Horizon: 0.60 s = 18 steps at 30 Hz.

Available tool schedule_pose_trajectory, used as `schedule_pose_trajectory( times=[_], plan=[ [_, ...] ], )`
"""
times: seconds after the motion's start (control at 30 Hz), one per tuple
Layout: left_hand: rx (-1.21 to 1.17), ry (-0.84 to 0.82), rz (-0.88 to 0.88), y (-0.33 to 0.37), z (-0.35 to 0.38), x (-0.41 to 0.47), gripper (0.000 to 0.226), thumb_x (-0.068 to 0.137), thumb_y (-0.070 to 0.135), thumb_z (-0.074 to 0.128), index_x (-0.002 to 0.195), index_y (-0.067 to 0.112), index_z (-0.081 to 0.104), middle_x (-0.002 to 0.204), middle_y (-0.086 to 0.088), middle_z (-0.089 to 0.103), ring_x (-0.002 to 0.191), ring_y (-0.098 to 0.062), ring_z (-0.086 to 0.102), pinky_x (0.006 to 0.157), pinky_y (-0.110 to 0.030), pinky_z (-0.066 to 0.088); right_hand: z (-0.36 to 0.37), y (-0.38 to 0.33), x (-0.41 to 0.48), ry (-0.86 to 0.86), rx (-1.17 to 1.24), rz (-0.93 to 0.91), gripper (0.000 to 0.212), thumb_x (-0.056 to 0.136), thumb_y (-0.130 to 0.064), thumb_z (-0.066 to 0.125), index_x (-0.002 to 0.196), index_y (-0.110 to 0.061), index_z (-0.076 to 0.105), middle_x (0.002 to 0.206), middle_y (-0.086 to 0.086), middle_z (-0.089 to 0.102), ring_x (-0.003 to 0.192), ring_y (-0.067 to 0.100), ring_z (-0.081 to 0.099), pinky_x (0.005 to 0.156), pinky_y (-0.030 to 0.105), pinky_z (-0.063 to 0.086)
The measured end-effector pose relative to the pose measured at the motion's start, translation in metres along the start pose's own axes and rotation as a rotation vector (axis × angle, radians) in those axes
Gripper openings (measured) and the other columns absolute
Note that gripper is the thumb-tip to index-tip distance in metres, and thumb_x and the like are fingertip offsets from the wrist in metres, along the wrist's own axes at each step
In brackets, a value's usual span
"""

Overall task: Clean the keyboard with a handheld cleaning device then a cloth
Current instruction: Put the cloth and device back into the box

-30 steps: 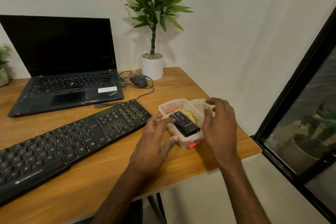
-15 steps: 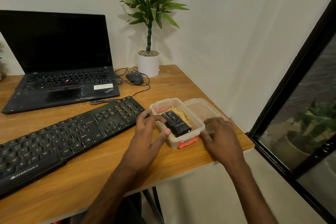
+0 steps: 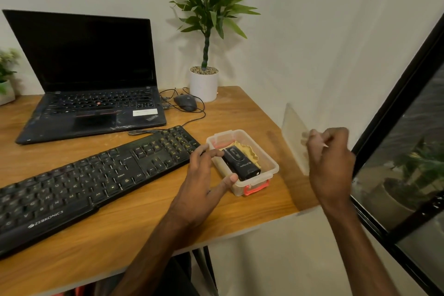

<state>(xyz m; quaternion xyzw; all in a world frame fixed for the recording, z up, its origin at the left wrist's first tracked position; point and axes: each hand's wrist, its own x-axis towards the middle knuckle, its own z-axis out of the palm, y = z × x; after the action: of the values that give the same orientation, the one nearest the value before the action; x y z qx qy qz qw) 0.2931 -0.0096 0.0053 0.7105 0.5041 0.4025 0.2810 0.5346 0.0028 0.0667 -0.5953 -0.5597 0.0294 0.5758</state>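
Cleaning device (image 3: 241, 166), black, lies in open clear box (image 3: 271, 170) on yellow cloth (image 3: 251, 154), just right of keyboard (image 3: 96, 175). Left hand (image 3: 204, 185) grips box's left wall, finger and thumb curled. Right hand (image 3: 330, 158) pinches raised lid (image 3: 294, 137), blurred. Advice: set lid well onto desk (image 3: 144, 230), steady box, lift device straight up

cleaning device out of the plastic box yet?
No: the black cleaning device lies in the open plastic box on a yellow cloth; the right hand holds the clear lid aside.

Head-worn wide view, forward and down, close over desk (image 3: 120, 235)
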Motion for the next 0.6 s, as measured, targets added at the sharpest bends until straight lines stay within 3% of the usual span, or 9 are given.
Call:
schedule_pose_trajectory(
  times=[0.07,0.13,0.2,0.3,0.4,0.47,0.53,0.6],
  plan=[
    [0.005,-0.006,-0.004,0.001,0.0,0.0,0.067,0.085,0.066,0.051,0.143,0.036,0.036,0.159,0.018,0.009,0.141,-0.002,0.02,0.105,-0.022,0.031,0.002,-0.011,0.006,0.102,0.362,0.151,0.018,0.104,-0.036,0.046,0.097,-0.02,0.043,0.093,0.007,0.074,0.084,0.023,0.074,0.072,0.048,0.059],
    [0.004,-0.009,-0.013,0.001,0.0,0.001,0.067,0.084,0.067,0.051,0.142,0.037,0.036,0.159,0.018,0.009,0.145,-0.007,0.019,0.11,-0.029,0.033,0.005,-0.024,0.009,0.153,0.724,0.356,0.022,0.105,-0.033,0.042,0.108,-0.012,0.044,0.099,0.015,0.074,0.088,0.032,0.074,0.075,0.047,0.06],
    [0.005,-0.011,-0.016,0.0,0.001,0.001,0.067,0.085,0.069,0.051,0.142,0.038,0.035,0.159,0.017,0.009,0.148,-0.011,0.019,0.115,-0.038,0.035,0.01,-0.033,0.007,0.146,0.911,0.54,0.025,0.107,-0.029,0.038,0.11,-0.005,0.044,0.1,0.019,0.074,0.089,0.036,0.073,0.075,0.048,0.06],
    [0.002,0.007,-0.009,-0.003,0.001,0.001,0.075,0.086,0.07,0.053,0.148,0.034,0.028,0.158,0.015,0.013,0.147,-0.01,0.022,0.118,-0.044,0.035,0.023,-0.037,-0.005,0.079,1.013,0.739,0.021,0.106,-0.026,0.039,0.1,-0.012,0.054,0.099,0.02,0.074,0.092,0.036,0.073,0.082,0.049,0.059],
    [-0.024,0.011,-0.021,-0.005,0.002,0.002,0.086,0.087,0.069,0.057,0.154,0.032,0.016,0.159,0.016,0.014,0.146,-0.006,0.022,0.119,-0.044,0.034,0.032,-0.029,-0.02,0.007,0.924,0.811,0.019,0.103,-0.02,0.048,0.11,-0.005,0.056,0.099,0.015,0.073,0.079,0.025,0.07,0.058,0.029,0.056],
    [-0.026,0.01,-0.023,-0.005,0.002,0.003,0.091,0.088,0.069,0.058,0.157,0.033,0.011,0.16,0.017,0.012,0.148,-0.007,0.02,0.12,-0.045,0.033,0.035,-0.024,-0.026,-0.025,0.803,0.756,0.019,0.099,-0.013,0.053,0.118,-0.011,0.053,0.093,0.008,0.068,0.073,0.02,0.066,0.048,0.023,0.051],
    [-0.025,0.009,-0.023,-0.004,0.002,0.002,0.092,0.088,0.068,0.058,0.158,0.033,0.01,0.161,0.019,0.009,0.149,-0.007,0.018,0.12,-0.045,0.032,0.033,-0.02,-0.027,-0.071,0.583,0.594,0.023,0.098,-0.012,0.054,0.119,-0.021,0.054,0.093,-0.001,0.068,0.075,0.013,0.07,0.057,0.026,0.057],
    [-0.018,0.0,-0.025,-0.003,0.002,0.002,0.091,0.088,0.068,0.056,0.158,0.034,0.009,0.161,0.021,0.006,0.15,-0.009,0.017,0.12,-0.043,0.032,0.032,-0.012,-0.025,-0.146,0.214,0.363,0.023,0.099,-0.018,0.052,0.12,-0.024,0.06,0.103,-0.005,0.067,0.088,0.011,0.068,0.07,0.029,0.058]
  ],
)
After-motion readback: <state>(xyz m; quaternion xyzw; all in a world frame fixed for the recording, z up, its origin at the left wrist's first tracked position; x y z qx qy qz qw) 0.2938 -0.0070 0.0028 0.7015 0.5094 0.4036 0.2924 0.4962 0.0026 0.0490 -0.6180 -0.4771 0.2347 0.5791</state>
